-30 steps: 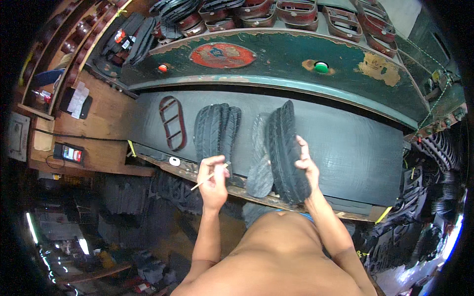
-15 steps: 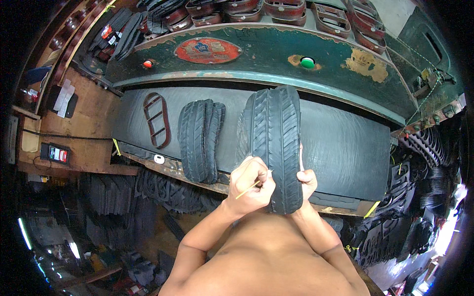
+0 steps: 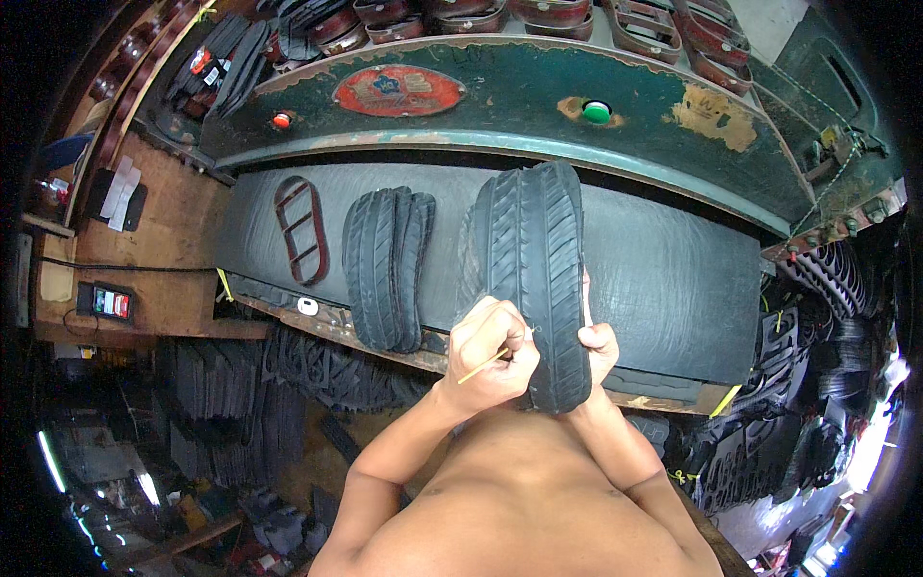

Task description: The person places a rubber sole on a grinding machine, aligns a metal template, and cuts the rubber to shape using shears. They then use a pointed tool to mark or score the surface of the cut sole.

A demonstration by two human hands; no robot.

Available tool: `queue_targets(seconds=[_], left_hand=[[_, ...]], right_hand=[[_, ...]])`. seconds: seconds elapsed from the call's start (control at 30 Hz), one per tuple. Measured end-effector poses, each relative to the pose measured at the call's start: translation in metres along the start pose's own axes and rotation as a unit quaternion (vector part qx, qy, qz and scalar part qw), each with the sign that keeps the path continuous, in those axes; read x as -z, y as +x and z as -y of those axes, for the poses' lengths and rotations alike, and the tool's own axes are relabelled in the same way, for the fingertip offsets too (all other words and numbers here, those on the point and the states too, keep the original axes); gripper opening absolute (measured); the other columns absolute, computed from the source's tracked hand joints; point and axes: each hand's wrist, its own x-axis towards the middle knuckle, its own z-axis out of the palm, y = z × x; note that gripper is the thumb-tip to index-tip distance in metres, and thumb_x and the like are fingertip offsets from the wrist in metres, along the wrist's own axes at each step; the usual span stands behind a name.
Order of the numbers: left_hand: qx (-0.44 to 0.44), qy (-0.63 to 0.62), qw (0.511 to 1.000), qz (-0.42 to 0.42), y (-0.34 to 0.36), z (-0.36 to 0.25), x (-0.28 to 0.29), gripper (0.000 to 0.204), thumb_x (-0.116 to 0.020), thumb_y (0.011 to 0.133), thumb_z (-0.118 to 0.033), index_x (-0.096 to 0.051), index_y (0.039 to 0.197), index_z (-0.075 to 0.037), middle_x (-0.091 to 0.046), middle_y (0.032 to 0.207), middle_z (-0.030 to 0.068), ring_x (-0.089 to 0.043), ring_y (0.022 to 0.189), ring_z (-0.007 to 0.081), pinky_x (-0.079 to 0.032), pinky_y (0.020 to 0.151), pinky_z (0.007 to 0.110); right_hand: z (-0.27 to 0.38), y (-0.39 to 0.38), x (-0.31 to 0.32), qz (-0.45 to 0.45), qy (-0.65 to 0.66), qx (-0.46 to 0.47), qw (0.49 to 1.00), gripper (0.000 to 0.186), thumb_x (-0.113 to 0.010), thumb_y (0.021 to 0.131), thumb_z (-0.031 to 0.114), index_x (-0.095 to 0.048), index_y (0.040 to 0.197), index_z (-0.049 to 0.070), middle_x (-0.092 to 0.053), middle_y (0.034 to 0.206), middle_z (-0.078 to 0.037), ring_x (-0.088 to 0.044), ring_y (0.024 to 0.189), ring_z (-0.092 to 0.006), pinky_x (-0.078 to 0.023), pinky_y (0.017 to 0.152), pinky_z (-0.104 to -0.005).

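My left hand [image 3: 488, 354] is closed in a pinch on a thin yellow stick [image 3: 483, 366] and rests by the left edge of a stack of black treaded rubber soles [image 3: 538, 260]. A small white mark shows on the rubber just beyond its fingertips. My right hand [image 3: 599, 352] grips the same stack from its right side, thumb on top and the other fingers mostly hidden behind it. The stack is held tilted above the bench, near my body. Left of it, a smaller group of treaded soles [image 3: 383, 269] leans together on the bench.
A brown sole-shaped cutting die [image 3: 302, 232] lies on the grey bench pad [image 3: 673, 279]. Behind stands a green machine beam [image 3: 519, 91] with a green button [image 3: 596, 112] and more dies [image 3: 553, 19] on top. At left, a small device with a lit screen [image 3: 111, 303] sits on a wooden shelf.
The view has shifted slightly. Both hands keep their places on the stack, and the left hand with the yellow stick has barely moved.
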Motion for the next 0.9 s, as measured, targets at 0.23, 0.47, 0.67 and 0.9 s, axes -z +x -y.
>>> queue_targets(seconds=[0.23,0.47,0.67,0.9], left_hand=[[-0.046,-0.047,0.998,0.012,0.001,0.001,0.002,0.028,-0.064,0.066,0.012,-0.044,0.071,-0.007,-0.055,0.065,0.0087,-0.053,0.058,0.0254,-0.044,0.058,0.034],[-0.065,-0.04,0.996,0.041,0.001,0.002,0.004,0.03,-0.061,0.066,0.012,-0.041,0.073,-0.009,-0.056,0.068,0.0087,-0.051,0.061,0.0259,-0.044,0.06,0.034],[-0.065,-0.055,0.996,0.033,0.004,-0.001,0.0,0.028,-0.063,0.063,0.011,-0.044,0.071,-0.008,-0.056,0.066,0.0075,-0.052,0.058,0.0256,-0.043,0.062,0.035],[-0.029,0.018,0.999,0.04,-0.008,0.01,0.014,0.019,-0.058,0.074,0.006,-0.045,0.076,-0.009,-0.056,0.074,0.0105,-0.053,0.065,0.0252,-0.043,0.063,0.034]], right_hand=[[0.003,-0.003,0.005,0.002,0.034,0.007,0.999,0.088,-0.05,0.074,0.011,-0.024,0.158,0.019,-0.042,0.154,-0.018,-0.044,0.14,-0.0399,-0.036,0.119,-0.0572],[0.004,0.0,0.01,0.054,0.007,-0.003,0.999,0.086,-0.049,0.078,0.023,-0.031,0.161,0.016,-0.044,0.155,-0.019,-0.045,0.14,-0.0383,-0.033,0.119,-0.0538],[0.004,-0.001,0.006,0.023,0.06,-0.006,0.998,0.083,-0.051,0.077,0.025,-0.035,0.158,0.016,-0.049,0.15,-0.02,-0.051,0.135,-0.0382,-0.038,0.116,-0.054],[0.004,-0.004,0.001,-0.004,-0.055,-0.02,0.998,0.085,-0.05,0.076,0.022,-0.034,0.159,0.013,-0.045,0.154,-0.021,-0.047,0.14,-0.0395,-0.035,0.12,-0.0537]])
